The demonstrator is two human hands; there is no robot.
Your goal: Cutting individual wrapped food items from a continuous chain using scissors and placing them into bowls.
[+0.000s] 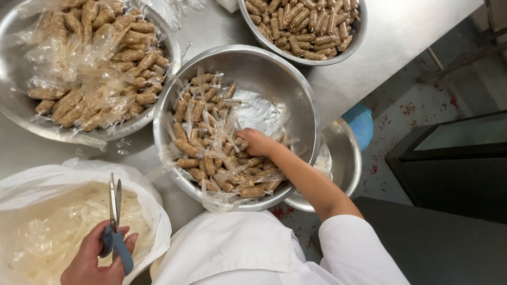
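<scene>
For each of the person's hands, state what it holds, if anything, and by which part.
The left hand holds scissors by their blue handles. The right hand reaches into wrapped sticks; any hold there cannot be told.

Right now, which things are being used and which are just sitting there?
In use:
- right hand in the middle bowl of wrapped snack sticks
- left hand holding blue-handled scissors
- plastic bag below them

Just sitting there:
- left bowl
- top bowl of unwrapped sticks
- lower bowl
</scene>
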